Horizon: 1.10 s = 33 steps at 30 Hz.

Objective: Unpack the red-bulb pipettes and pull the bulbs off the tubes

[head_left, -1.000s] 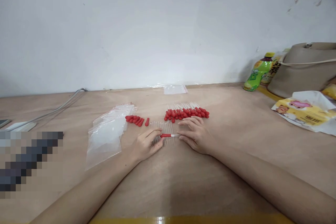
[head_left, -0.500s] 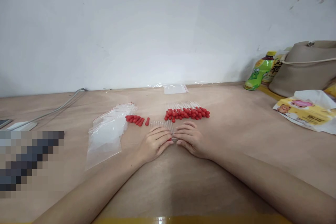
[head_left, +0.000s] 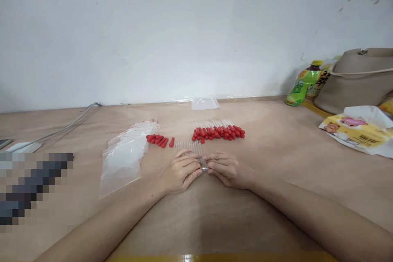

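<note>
My left hand (head_left: 183, 170) is closed, its fingertips pinching a red rubber bulb of which only a sliver shows. Facing it, my right hand (head_left: 226, 170) pinches a glass dropper tube (head_left: 204, 168). The tube lies level between the two hands, its left end at the bulb; how far it sits inside is hidden. Just beyond my left fingers is a row of clear glass tubes (head_left: 188, 145), partly covered by that hand. Several loose red rubber bulbs (head_left: 159, 140) lie to their left. Farther back, assembled droppers (head_left: 218, 132) with red bulbs lie side by side.
Clear zip bags (head_left: 123, 161) are fanned out on the left of the table. One more bag (head_left: 205, 104) lies by the wall. A grey cable (head_left: 76, 122) runs at far left. At right are a green bottle (head_left: 303, 84), a beige bag (head_left: 353, 82) and a printed wrapper (head_left: 357, 131).
Both hands have come slightly nearer to me, and the right fingers have drawn together around the tube. The loose bulbs and assembled droppers stay where they were.
</note>
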Tool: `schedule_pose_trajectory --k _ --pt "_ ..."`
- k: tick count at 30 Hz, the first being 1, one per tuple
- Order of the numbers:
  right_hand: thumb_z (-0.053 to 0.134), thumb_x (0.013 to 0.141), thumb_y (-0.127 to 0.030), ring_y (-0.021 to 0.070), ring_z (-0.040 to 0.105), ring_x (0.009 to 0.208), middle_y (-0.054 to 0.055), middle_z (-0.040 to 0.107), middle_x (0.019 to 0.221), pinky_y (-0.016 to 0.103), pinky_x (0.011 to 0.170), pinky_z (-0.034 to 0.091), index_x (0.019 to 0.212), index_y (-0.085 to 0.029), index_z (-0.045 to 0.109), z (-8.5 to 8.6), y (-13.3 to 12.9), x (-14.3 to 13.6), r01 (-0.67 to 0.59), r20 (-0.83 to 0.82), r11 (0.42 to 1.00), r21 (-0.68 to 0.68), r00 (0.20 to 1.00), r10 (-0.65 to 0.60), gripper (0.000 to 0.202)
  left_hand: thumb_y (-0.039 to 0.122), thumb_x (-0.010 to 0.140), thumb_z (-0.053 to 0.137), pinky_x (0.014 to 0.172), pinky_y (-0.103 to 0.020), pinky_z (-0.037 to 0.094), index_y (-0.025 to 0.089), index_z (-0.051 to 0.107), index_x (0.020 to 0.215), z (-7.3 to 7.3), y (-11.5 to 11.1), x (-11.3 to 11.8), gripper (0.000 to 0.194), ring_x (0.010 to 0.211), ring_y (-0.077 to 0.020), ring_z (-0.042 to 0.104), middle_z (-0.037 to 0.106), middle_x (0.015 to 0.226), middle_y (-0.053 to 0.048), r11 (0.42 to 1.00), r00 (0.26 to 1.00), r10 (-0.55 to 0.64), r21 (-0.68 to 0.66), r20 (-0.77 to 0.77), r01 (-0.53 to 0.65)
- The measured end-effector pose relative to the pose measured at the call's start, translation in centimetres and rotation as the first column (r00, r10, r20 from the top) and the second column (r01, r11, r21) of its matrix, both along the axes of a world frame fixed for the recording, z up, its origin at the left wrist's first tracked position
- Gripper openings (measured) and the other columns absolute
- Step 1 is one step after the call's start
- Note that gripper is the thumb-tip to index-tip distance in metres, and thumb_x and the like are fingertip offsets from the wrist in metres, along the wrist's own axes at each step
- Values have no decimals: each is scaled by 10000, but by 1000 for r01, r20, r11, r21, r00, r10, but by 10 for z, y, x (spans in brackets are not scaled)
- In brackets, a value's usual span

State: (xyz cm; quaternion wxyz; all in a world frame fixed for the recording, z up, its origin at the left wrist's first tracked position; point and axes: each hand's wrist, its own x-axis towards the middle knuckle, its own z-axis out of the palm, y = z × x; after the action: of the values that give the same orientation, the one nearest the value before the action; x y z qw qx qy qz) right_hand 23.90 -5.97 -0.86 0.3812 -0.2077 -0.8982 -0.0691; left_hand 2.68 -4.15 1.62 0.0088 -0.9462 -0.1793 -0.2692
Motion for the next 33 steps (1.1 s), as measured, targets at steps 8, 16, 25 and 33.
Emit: schedule_pose_trajectory --k 8,16,25,33 --pt "481 856 -159 149 583 1012 96 677 895 295 874 491 906 -133 578 7 -4 3 40 36 986 161 998 -47 113 202 880 394 990 -376 357 189 594 870 1 -1 -3 201 997 -170 589 680 827 -31 999 999 -12 -44 -35 10" --pt "504 843 -131 177 541 1082 92 670 955 342 942 461 970 -100 576 10 -5 10 28 106 965 261 993 -57 148 167 872 414 1054 -398 257 179 591 885 1 -2 -5 178 1039 -168 565 678 836 -18 999 999 -22 -29 -24 21" --pt "491 834 -96 196 477 1157 128 637 1046 357 959 430 1018 -77 567 9 -5 17 32 103 968 249 993 -59 200 207 861 456 845 -346 420 179 588 850 -1 -3 -8 135 900 -182 587 670 825 -27 999 999 18 46 39 -20" --pt "523 829 -197 146 533 702 24 605 697 304 659 397 982 -194 619 -4 12 27 376 -107 925 58 924 -368 181 226 875 416 758 -303 477 190 578 992 -1 32 -41 203 866 -164 545 529 991 -74 881 838 463 -42 289 -472"
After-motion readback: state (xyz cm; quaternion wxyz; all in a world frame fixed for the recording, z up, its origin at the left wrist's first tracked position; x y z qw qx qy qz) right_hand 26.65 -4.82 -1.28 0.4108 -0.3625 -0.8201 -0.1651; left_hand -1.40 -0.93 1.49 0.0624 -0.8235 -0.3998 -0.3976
